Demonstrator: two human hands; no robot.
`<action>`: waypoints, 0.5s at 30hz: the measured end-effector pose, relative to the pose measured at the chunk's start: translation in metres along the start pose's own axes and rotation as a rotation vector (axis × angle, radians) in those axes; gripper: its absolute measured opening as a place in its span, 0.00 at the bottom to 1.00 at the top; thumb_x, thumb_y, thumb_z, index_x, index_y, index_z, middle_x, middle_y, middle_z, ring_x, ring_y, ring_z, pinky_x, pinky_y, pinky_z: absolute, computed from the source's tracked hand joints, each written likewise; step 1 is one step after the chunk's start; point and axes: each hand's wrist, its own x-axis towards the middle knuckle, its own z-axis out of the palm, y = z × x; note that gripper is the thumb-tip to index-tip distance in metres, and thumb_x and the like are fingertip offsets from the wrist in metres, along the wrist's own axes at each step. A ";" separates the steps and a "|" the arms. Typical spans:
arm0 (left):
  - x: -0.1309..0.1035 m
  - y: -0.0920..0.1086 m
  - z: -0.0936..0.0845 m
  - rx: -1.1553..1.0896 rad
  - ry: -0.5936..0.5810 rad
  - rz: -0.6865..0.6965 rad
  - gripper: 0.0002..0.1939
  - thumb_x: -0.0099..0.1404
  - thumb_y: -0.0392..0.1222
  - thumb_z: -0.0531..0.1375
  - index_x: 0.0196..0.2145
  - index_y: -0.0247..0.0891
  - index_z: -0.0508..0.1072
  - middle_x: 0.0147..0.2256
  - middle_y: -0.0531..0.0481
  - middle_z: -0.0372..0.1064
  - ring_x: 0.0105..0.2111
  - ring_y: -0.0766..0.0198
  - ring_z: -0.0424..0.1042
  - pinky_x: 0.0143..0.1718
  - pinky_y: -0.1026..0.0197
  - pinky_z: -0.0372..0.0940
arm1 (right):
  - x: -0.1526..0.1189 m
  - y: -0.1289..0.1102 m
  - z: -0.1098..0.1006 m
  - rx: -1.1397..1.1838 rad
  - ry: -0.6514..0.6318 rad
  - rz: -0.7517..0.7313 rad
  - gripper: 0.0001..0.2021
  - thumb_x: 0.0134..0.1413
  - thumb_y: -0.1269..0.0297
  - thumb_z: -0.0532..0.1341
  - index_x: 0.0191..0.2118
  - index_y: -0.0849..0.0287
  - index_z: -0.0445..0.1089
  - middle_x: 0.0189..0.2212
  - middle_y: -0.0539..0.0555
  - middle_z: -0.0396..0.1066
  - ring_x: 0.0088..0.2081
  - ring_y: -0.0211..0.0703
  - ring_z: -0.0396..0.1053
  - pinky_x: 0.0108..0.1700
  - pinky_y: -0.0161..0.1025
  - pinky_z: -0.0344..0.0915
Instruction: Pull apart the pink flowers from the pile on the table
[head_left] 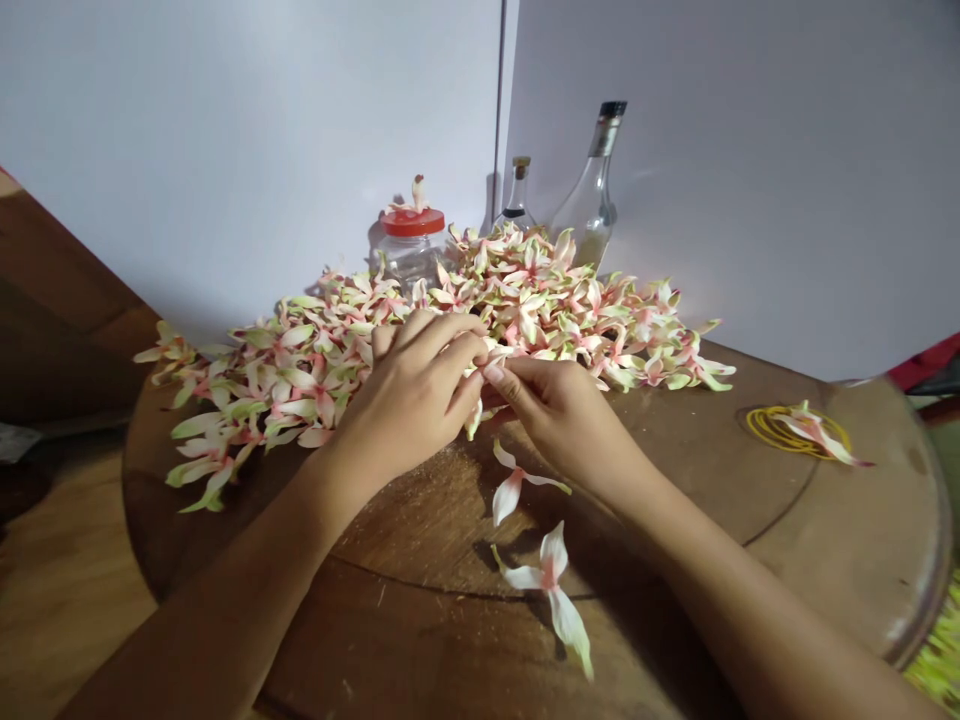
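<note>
My left hand [424,385] and my right hand [566,405] meet above the round wooden table, at the front of a big heap of pink-and-white flowers [540,290]. The fingertips of both hands are pinched together on one flower [474,420]. Mostly hidden by the fingers, it shows a pale petal hanging below the left fingers. Two single flowers lie on the wood nearer to me: a small one [510,490] just below the hands and a larger three-petalled one [551,580] closer to the front.
Behind the heap stand a red-lidded jar [412,240] with a flower on top, a small corked bottle [517,195] and a tall glass bottle [592,190], against pale walls. At right, a flower rests on yellow rubber bands [780,435] upon the table [847,540].
</note>
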 end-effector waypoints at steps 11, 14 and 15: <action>-0.001 -0.002 0.000 -0.051 0.235 -0.021 0.12 0.55 0.29 0.61 0.20 0.39 0.64 0.41 0.50 0.74 0.41 0.53 0.67 0.41 0.48 0.58 | 0.002 0.004 0.000 -0.193 0.052 0.109 0.16 0.62 0.63 0.56 0.24 0.61 0.70 0.16 0.48 0.66 0.20 0.33 0.60 0.24 0.33 0.53; 0.000 -0.004 -0.002 -0.133 0.444 -0.174 0.11 0.56 0.30 0.60 0.21 0.40 0.65 0.39 0.48 0.72 0.40 0.54 0.68 0.40 0.49 0.62 | 0.007 0.007 0.000 0.190 0.137 0.273 0.12 0.58 0.63 0.57 0.30 0.63 0.74 0.21 0.54 0.74 0.22 0.39 0.70 0.24 0.34 0.62; 0.000 -0.005 -0.001 -0.173 0.503 -0.238 0.10 0.57 0.30 0.60 0.22 0.40 0.65 0.40 0.48 0.71 0.41 0.55 0.68 0.40 0.51 0.63 | 0.008 0.007 0.001 0.339 0.162 0.310 0.11 0.58 0.63 0.57 0.31 0.63 0.74 0.23 0.55 0.75 0.23 0.41 0.72 0.24 0.35 0.64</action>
